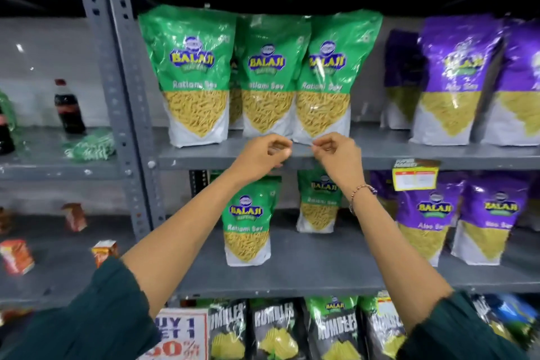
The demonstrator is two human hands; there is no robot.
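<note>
**Grey steel rack with snack pouches; two hands at the upper shelf's front edge**

- Grey slotted-angle steel rack [122, 90]: painted metal, punched upright, flat boards.
- Upper shelf [409, 152]: smooth grey board with a folded front lip.
- Three green glossy stand-up pouches: shiny, creased film with a clear lower window showing thin yellow strands, and a white base. They stand in a row at the front edge of the upper shelf, left of its middle. The left green pouch [194, 79] stands a little apart. The middle green pouch [268, 82] sits slightly back, overlapped by the right green pouch [327, 79].
- Purple glossy pouches [455, 79]: same shape, toward the right end of the same shelf.
- Black crinkled snack bags [274, 327]: packed side by side below the lower shelf [321, 275].
- Smaller green pouch [248, 222]: upright near the front edge of the lower shelf.
- Left hand [263, 155]: fingers curled in toward the thumb, at the front lip just below the middle green pouch. Blur hides whether it pinches anything.
- Right hand [336, 152]: curled likewise, at the bottom edge of the right green pouch. Its grip cannot be told either. The two hands are near each other but not touching.
- Dark cola bottle [68, 108]: red-capped plastic, on the neighbouring shelf at left.
- Yellow paper price tag [415, 175]: hangs from the front lip at right.
- Beaded bracelet [362, 191]: on the right wrist.
</note>
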